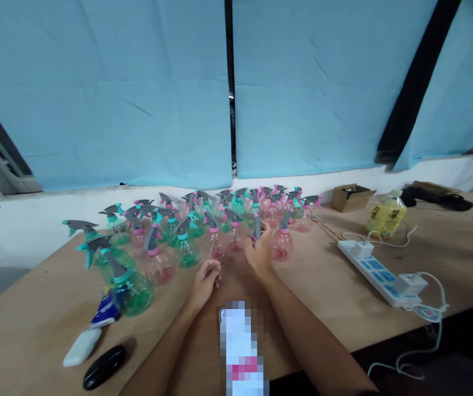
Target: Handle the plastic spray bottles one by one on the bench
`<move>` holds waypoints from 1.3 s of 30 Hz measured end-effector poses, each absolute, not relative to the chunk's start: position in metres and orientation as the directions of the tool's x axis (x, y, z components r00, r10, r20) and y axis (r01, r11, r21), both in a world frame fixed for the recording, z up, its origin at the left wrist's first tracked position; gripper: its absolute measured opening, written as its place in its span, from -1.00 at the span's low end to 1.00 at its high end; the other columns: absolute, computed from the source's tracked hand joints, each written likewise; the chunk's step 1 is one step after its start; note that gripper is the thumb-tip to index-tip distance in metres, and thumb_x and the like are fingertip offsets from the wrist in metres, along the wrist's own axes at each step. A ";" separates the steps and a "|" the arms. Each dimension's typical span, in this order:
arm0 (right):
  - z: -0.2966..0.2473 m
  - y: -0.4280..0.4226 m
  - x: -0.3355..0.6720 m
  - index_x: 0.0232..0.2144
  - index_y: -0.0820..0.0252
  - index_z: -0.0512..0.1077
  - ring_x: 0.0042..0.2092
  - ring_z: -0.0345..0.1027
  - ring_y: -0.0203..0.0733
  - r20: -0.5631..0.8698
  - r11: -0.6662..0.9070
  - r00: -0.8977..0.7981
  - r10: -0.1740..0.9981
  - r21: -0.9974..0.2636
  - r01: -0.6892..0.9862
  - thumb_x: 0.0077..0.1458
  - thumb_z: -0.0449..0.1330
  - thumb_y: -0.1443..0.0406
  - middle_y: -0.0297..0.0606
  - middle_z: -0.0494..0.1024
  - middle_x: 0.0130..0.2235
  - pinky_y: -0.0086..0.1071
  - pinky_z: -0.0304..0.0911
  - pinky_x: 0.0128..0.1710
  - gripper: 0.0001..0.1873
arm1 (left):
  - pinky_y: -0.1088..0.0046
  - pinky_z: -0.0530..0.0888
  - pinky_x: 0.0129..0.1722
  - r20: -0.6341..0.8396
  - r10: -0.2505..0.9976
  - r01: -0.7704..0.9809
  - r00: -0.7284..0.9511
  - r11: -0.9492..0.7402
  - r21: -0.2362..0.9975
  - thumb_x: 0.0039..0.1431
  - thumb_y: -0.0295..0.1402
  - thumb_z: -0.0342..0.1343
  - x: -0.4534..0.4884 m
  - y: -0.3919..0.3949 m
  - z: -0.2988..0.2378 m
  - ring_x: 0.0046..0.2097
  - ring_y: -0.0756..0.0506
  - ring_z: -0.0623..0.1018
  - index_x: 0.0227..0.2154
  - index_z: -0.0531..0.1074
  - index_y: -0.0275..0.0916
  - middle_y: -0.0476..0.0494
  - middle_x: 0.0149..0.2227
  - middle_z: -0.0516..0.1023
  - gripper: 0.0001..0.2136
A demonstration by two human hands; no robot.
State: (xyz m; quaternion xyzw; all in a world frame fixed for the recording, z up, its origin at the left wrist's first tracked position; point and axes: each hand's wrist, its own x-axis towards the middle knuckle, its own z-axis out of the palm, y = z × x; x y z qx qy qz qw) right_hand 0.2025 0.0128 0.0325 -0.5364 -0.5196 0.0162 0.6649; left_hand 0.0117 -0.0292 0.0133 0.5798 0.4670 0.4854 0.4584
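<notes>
Several small spray bottles, pink and green with grey triggers, stand crowded on the wooden table. My right hand reaches into the group and is closed round the grey trigger head of one spray bottle, beside a pink bottle. My left hand rests on the table in front of the bottles, fingers loosely curled, holding nothing I can see. A larger green bottle stands at the near left.
A white power strip with plugs and cables lies at the right. Behind it sit a yellow drink bottle and a small cardboard box. Near the front left lie a white object and a black one.
</notes>
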 end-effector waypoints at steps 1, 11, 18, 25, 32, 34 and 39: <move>0.030 0.014 0.204 0.14 0.28 0.12 -0.08 0.33 -0.02 0.690 0.411 0.449 0.568 -0.710 0.571 0.01 0.07 0.35 -0.04 0.40 -0.09 -0.11 0.25 -0.02 -0.40 | 0.58 0.19 -0.63 0.133 0.987 0.092 0.092 -0.141 0.986 0.02 -0.11 0.15 0.012 -0.029 0.014 -0.61 0.05 0.36 -0.30 0.35 -0.21 0.10 -0.56 0.38 -0.71; 0.013 0.029 0.212 0.15 0.35 0.11 0.08 0.17 0.10 0.782 0.312 0.349 0.516 -0.552 0.773 0.03 0.02 0.34 0.10 0.27 0.05 0.08 0.09 0.10 -0.40 | 0.57 0.20 -0.62 0.128 0.987 0.083 0.098 -0.137 0.987 0.02 -0.13 0.15 0.012 -0.031 0.016 -0.60 0.05 0.36 -0.25 0.35 -0.21 0.10 -0.55 0.39 -0.70; 0.008 0.032 0.216 0.21 0.35 0.05 0.14 0.13 0.07 0.748 0.284 0.362 0.556 -0.580 0.763 0.04 0.01 0.39 0.10 0.28 0.06 0.02 0.10 0.14 -0.34 | 0.56 0.21 -0.61 0.135 0.984 0.100 0.115 -0.147 0.984 0.04 -0.13 0.14 0.012 -0.030 0.015 -0.59 0.05 0.37 -0.22 0.35 -0.22 0.09 -0.55 0.40 -0.69; 0.004 0.035 0.219 0.25 0.38 -0.05 0.27 0.04 0.03 0.765 0.408 0.293 0.574 -0.576 0.708 -0.09 0.02 0.47 0.15 0.19 0.18 -0.04 0.07 0.23 -0.20 | 0.56 0.22 -0.61 0.127 0.985 0.091 0.114 -0.138 0.986 0.03 -0.09 0.15 0.011 -0.029 0.013 -0.60 0.04 0.37 -0.23 0.36 -0.21 0.09 -0.56 0.40 -0.66; 0.019 0.018 0.209 0.20 0.30 0.02 0.31 -0.03 0.04 0.819 0.503 0.344 0.460 -0.559 0.659 0.02 0.04 0.42 0.14 0.13 0.21 0.08 0.01 0.25 -0.34 | 0.55 0.27 -0.58 0.155 0.980 0.087 0.128 -0.167 0.982 0.07 -0.13 0.14 0.009 -0.025 0.008 -0.58 0.04 0.37 -0.19 0.36 -0.22 0.08 -0.54 0.40 -0.68; 0.026 0.011 0.209 0.20 0.23 0.03 0.30 -0.01 0.02 0.845 0.547 0.320 0.428 -0.524 0.653 0.06 0.05 0.39 0.12 0.10 0.23 0.07 0.06 0.23 -0.37 | 0.55 0.28 -0.56 0.171 0.976 0.083 0.137 -0.183 0.980 0.09 -0.12 0.14 0.009 -0.024 0.006 -0.57 0.04 0.37 -0.19 0.36 -0.22 0.09 -0.54 0.40 -0.68; 0.042 -0.001 0.225 0.21 0.20 0.01 0.31 -0.03 0.11 0.834 0.458 0.393 0.388 -0.544 0.703 0.10 0.08 0.31 0.14 0.01 0.28 0.19 0.05 0.19 -0.36 | 0.55 0.27 -0.56 0.164 0.975 0.097 0.150 -0.180 0.979 0.11 -0.12 0.13 0.009 -0.024 0.005 -0.57 0.04 0.36 -0.17 0.35 -0.22 0.09 -0.54 0.40 -0.68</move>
